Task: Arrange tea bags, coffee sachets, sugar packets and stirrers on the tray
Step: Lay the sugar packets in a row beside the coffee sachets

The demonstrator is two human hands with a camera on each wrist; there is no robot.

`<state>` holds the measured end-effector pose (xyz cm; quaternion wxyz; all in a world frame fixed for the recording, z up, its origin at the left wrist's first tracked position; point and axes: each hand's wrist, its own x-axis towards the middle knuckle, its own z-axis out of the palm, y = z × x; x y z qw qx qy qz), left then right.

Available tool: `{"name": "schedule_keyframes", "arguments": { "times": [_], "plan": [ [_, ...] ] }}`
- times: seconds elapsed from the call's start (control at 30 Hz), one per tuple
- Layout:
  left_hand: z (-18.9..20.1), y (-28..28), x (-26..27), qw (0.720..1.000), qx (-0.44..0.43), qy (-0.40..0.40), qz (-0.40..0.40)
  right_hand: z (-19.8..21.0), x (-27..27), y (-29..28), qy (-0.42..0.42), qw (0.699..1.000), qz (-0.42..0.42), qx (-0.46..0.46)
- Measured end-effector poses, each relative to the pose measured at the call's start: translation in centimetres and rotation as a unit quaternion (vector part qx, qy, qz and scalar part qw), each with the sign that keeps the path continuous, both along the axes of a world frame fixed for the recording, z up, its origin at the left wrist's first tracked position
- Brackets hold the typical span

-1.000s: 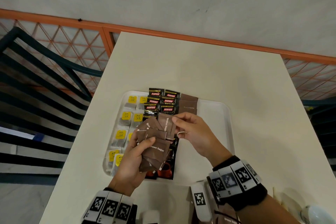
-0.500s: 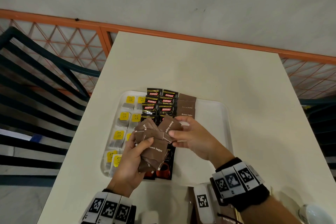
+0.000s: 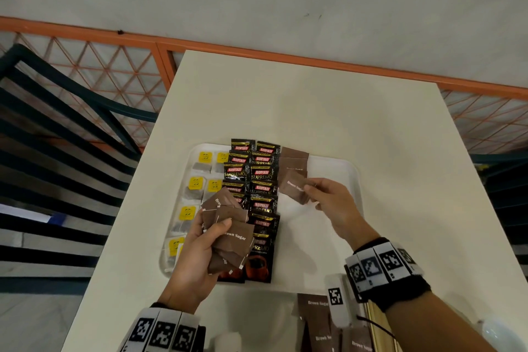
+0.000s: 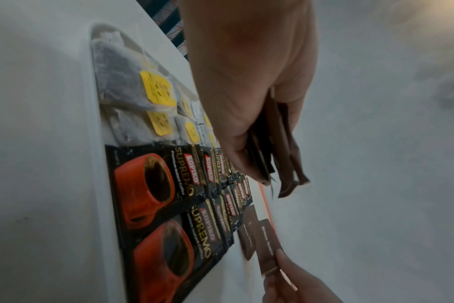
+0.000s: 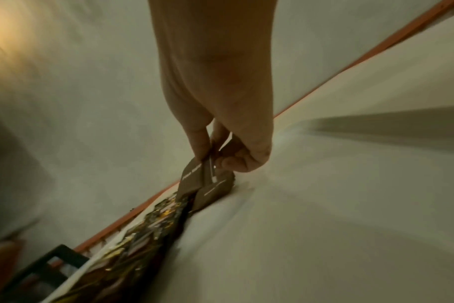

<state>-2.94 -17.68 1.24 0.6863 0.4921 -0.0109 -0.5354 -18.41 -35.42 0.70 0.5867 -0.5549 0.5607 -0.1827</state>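
Observation:
A white tray point(image 3: 337, 171) on the table holds tea bags with yellow tags point(image 3: 197, 184) at its left and two overlapping columns of black coffee sachets point(image 3: 261, 188) in the middle. Brown sugar packets point(image 3: 294, 160) lie in a short column right of the coffee. My left hand point(image 3: 200, 246) grips a fanned stack of brown sugar packets point(image 3: 228, 234) above the tray's near left; the stack point(image 4: 280, 147) shows edge-on in the left wrist view. My right hand point(image 3: 328, 200) pinches one brown sugar packet point(image 3: 294, 187) just below the laid column; the pinched packet point(image 5: 194, 174) also shows in the right wrist view.
More brown sugar packets point(image 3: 320, 320) lie on the table near its front edge, under my right wrist. An orange railing point(image 3: 257, 51) runs behind the table and a dark slatted chair point(image 3: 57, 151) stands at the left. The tray's right part is bare white.
My right hand has pulled one sugar packet off the stack in my left hand and carried it right and away to the sugar column on the tray. The left hand stays put.

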Motion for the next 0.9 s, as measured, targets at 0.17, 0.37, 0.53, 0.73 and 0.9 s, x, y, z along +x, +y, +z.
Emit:
{"name": "schedule_keyframes", "arguments": {
  "times": [0.17, 0.37, 0.53, 0.73, 0.9],
  "plan": [
    [-0.4, 0.0, -0.1, 1.000, 0.010, 0.002, 0.005, -0.9, -0.4, -1.7, 0.030, 0.998, 0.017, -0.046],
    [-0.5, 0.0, -0.4, 1.000, 0.016, 0.003, -0.011, -2.3, 0.7, -2.0, 0.040, 0.996, 0.018, -0.072],
    [-0.4, -0.1, -0.6, 1.000, 0.017, 0.005, -0.019, -3.1, 1.2, -1.9, 0.073, 0.986, 0.018, -0.149],
    [-0.2, -0.5, -0.9, 1.000, 0.017, 0.018, -0.019, -2.9, 1.2, -1.7, 0.134, 0.970, 0.025, -0.200],
    [0.1, -1.0, -1.3, 0.999, 0.012, 0.027, -0.021, 0.1, 2.0, 1.7, 0.095, 0.973, 0.093, -0.186]
  ]
}}
